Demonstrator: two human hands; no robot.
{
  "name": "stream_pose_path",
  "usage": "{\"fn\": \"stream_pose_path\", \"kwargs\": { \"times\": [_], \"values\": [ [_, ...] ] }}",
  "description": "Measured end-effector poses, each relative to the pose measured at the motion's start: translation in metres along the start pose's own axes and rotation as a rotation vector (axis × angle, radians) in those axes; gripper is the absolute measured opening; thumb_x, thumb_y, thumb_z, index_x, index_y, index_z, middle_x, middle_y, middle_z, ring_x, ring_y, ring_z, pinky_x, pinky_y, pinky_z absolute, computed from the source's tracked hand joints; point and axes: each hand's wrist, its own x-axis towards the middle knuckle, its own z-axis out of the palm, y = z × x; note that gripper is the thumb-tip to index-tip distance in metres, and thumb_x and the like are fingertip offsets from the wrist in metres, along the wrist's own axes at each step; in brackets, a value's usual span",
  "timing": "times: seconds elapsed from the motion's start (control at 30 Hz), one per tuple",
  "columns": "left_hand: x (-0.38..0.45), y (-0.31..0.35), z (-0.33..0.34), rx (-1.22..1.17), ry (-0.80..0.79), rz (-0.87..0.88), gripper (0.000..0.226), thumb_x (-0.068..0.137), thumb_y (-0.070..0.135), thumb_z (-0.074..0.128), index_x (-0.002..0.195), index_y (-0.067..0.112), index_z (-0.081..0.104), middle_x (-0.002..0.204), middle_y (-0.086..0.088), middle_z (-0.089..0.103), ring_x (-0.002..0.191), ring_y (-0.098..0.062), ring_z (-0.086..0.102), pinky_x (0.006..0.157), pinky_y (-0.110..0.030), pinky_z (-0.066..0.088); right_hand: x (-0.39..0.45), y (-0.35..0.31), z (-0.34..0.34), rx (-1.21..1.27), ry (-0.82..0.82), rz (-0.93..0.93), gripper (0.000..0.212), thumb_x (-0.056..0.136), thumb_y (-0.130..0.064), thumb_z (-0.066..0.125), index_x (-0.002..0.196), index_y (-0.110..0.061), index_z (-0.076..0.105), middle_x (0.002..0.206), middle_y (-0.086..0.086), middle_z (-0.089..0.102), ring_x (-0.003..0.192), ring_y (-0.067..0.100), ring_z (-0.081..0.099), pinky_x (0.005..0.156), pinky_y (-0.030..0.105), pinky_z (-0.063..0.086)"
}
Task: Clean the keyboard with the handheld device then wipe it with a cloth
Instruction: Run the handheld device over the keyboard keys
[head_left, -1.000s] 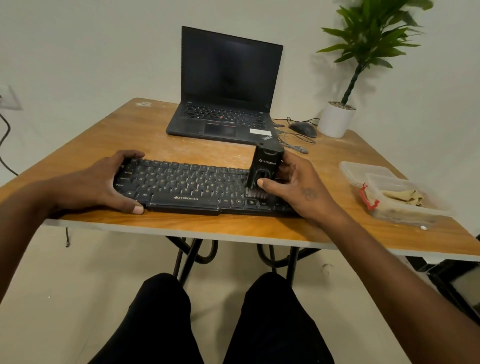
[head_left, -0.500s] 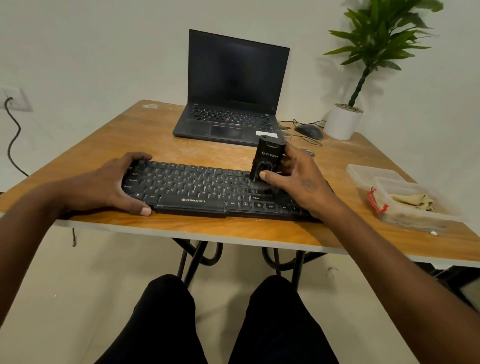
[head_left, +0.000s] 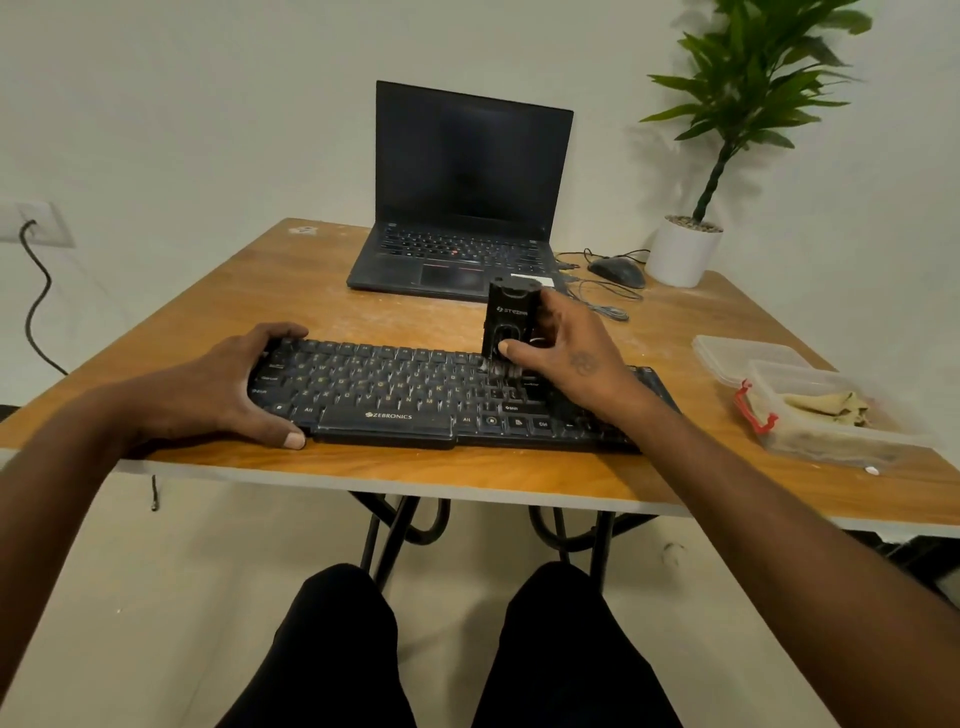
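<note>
Keyboard (head_left: 395, 395) near table (head_left: 467, 473) front edge, both ends hand-covered.

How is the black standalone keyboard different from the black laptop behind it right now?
The black standalone keyboard lies at the table's near edge, both hands on it; the black laptop sits farther back, untouched. The keyboard is flat; the laptop stands open, screen dark. Both are black with keys.

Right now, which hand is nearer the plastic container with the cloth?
Right. The right hand holds the handheld device on the keyboard's container-side end; the left hand grips its far end from the container.
</note>
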Motion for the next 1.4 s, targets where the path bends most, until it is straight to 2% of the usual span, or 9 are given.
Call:
{"fn": "stream_pose_path", "kwargs": {
  "times": [0.13, 0.3, 0.67, 0.8, 0.93, 1.03, 1.2, 1.3, 1.4],
  "values": [
    [0.001, 0.001, 0.000, 0.003, 0.011, 0.004, 0.119, 0.039, 0.069, 0.091, 0.137, 0.067, 0.025, 0.140, 0.014, 0.040, 0.122, -0.006, 0.046, 0.094, -0.027, 0.044, 0.016, 0.003, 0.002, -0.033, 0.031, 0.029, 0.058, 0.088, -0.019, 0.077, 0.139, -0.016, 0.052, 0.132, -0.002, 0.063, 0.104, -0.004, 0.057, 0.081, 0.002, 0.045],
    [0.001, 0.001, 0.001, -0.011, 0.009, 0.007, 0.120, 0.040, 0.068, 0.091, 0.139, 0.064, 0.024, 0.138, 0.017, 0.039, 0.118, -0.001, 0.045, 0.088, -0.021, 0.042, -0.012, -0.002, -0.003, 0.004, -0.010, 0.016, 0.060, 0.086, -0.025, 0.078, 0.140, -0.020, 0.052, 0.133, -0.006, 0.064, 0.121, 0.009, 0.060, 0.100, 0.039, 0.054],
    [0.000, 0.003, 0.001, 0.006, 0.003, 0.005, 0.120, 0.038, 0.070, 0.091, 0.138, 0.063, 0.026, 0.136, 0.019, 0.040, 0.119, -0.004, 0.047, 0.089, -0.023, 0.045, -0.048, -0.002, -0.006, 0.097, -0.008, 0.042, 0.057, 0.090, -0.022, 0.075, 0.141, -0.021, 0.051, 0.132, -0.011, 0.063, 0.121, 0.001, 0.059, 0.099, 0.029, 0.053],
    [-0.003, 0.004, 0.002, -0.021, 0.010, -0.014, 0.126, 0.040, 0.066, 0.093, 0.146, 0.056, 0.025, 0.136, 0.021, 0.039, 0.118, -0.004, 0.048, 0.087, -0.020, 0.044, -0.016, -0.002, 0.007, 0.029, 0.071, 0.084, 0.054, 0.095, -0.017, 0.068, 0.142, -0.019, 0.041, 0.126, -0.010, 0.058, 0.101, -0.013, 0.056, 0.075, 0.006, 0.047],
    [-0.006, 0.009, 0.002, -0.040, 0.018, -0.021, 0.125, 0.042, 0.062, 0.095, 0.146, 0.056, 0.025, 0.134, 0.024, 0.038, 0.117, -0.004, 0.048, 0.083, -0.017, 0.043, 0.005, -0.005, 0.016, 0.005, 0.098, 0.197, 0.053, 0.097, -0.007, 0.061, 0.140, -0.015, 0.031, 0.129, 0.003, 0.056, 0.114, 0.013, 0.053, 0.070, 0.009, 0.037],
    [-0.006, 0.010, 0.000, -0.023, 0.013, -0.010, 0.125, 0.042, 0.064, 0.095, 0.145, 0.057, 0.024, 0.137, 0.022, 0.038, 0.119, -0.004, 0.047, 0.086, -0.017, 0.042, -0.004, -0.010, 0.017, 0.074, 0.132, 0.230, 0.056, 0.097, -0.003, 0.059, 0.140, -0.021, 0.029, 0.120, -0.005, 0.053, 0.113, 0.010, 0.049, 0.070, 0.011, 0.038],
    [-0.008, 0.011, 0.001, -0.026, 0.013, -0.001, 0.124, 0.043, 0.065, 0.092, 0.146, 0.056, 0.023, 0.136, 0.024, 0.037, 0.119, -0.003, 0.046, 0.085, -0.015, 0.042, -0.054, -0.016, 0.017, 0.176, 0.152, 0.253, 0.055, 0.095, -0.007, 0.063, 0.132, -0.035, 0.033, 0.117, -0.015, 0.059, 0.110, 0.002, 0.058, 0.090, 0.035, 0.053],
    [-0.008, 0.012, 0.002, -0.010, 0.009, 0.004, 0.124, 0.044, 0.063, 0.091, 0.146, 0.054, 0.023, 0.134, 0.028, 0.035, 0.117, -0.001, 0.046, 0.082, -0.012, 0.041, -0.073, -0.016, 0.022, 0.193, 0.162, 0.230, 0.058, 0.095, -0.005, 0.064, 0.132, -0.038, 0.034, 0.107, -0.029, 0.056, 0.099, -0.018, 0.054, 0.078, 0.016, 0.045],
    [-0.008, 0.012, 0.002, -0.012, 0.008, -0.004, 0.124, 0.044, 0.064, 0.092, 0.147, 0.054, 0.023, 0.135, 0.027, 0.035, 0.118, -0.001, 0.046, 0.082, -0.013, 0.041, -0.067, -0.015, 0.021, 0.192, 0.166, 0.210, 0.059, 0.095, -0.008, 0.066, 0.136, -0.034, 0.034, 0.110, -0.029, 0.054, 0.101, -0.017, 0.054, 0.079, 0.013, 0.045]
  ]
}}
